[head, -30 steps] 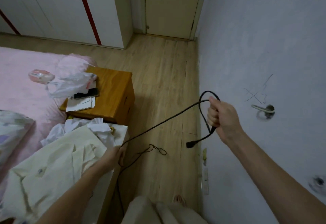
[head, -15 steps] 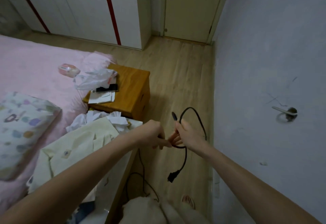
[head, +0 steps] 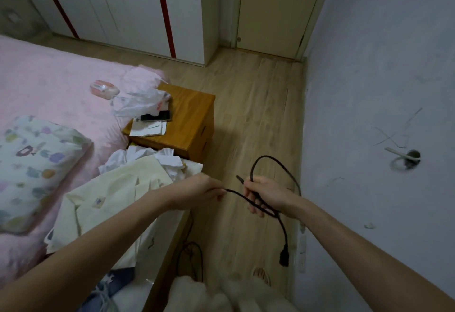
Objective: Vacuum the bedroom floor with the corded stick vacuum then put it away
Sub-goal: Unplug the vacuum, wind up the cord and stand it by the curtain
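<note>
Hands (head: 202, 190) apart, cord (head: 275, 164) stretched.

Wooden nightstand (head: 189, 119), pink bed (head: 49, 85)

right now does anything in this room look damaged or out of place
Yes. The right-hand wall has a rough hole with a pale tube sticking out, and scratch marks above it. Crumpled clothes and paper are heaped beside the wooden nightstand. The black cord in both hands looks intact.
</note>
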`<action>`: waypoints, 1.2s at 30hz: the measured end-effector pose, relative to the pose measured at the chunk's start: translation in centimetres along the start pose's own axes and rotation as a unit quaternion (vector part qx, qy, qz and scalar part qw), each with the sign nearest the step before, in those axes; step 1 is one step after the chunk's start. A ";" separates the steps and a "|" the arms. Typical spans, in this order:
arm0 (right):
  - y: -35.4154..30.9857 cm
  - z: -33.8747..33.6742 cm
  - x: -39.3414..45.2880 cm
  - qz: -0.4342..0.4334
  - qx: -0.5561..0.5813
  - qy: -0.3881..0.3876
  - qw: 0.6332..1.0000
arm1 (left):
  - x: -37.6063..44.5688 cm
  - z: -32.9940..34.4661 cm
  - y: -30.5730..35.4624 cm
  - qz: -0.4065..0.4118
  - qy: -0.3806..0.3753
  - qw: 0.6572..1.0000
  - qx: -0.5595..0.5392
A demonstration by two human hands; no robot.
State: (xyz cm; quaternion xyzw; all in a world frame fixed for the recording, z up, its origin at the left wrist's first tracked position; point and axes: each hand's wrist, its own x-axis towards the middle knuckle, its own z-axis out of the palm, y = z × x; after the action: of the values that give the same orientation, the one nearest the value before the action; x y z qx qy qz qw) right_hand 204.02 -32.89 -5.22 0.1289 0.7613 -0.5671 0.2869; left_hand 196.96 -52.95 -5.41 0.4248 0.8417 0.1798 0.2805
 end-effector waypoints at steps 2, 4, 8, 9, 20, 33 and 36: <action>0.0 0.8 0.4 0.003 0.031 -0.029 0.999 | 1.0 -0.9 1.3 0.027 0.004 1.000 0.015; -0.1 1.3 0.9 0.012 0.056 -0.026 0.998 | 1.5 -1.7 1.4 0.016 -0.002 1.000 0.023; -0.1 0.7 1.5 -0.007 0.054 -0.004 0.999 | 0.6 -0.9 -0.7 -0.031 -0.031 0.999 -0.025; -0.1 0.4 1.6 -0.026 0.065 -0.009 0.998 | 0.1 -0.1 -1.6 -0.040 -0.034 0.998 -0.045; -2.0 -3.4 3.8 -0.152 0.158 0.126 0.968 | -4.5 9.5 -9.1 -0.419 0.435 0.728 -0.325; -6.1 6.4 10.0 -0.150 -0.132 -0.137 0.970 | -5.6 6.6 1.7 -0.371 0.302 0.814 -0.329; -6.2 8.6 9.9 -0.106 -0.137 -0.254 0.952 | -7.2 7.9 3.4 -0.377 0.272 0.822 -0.330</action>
State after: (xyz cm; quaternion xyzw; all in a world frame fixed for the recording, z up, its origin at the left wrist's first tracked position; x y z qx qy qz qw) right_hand 195.37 -44.23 -7.79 -0.1407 0.7431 -0.4984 0.4239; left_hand 207.44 -56.33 -7.44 -0.1095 0.8686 0.4356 0.2092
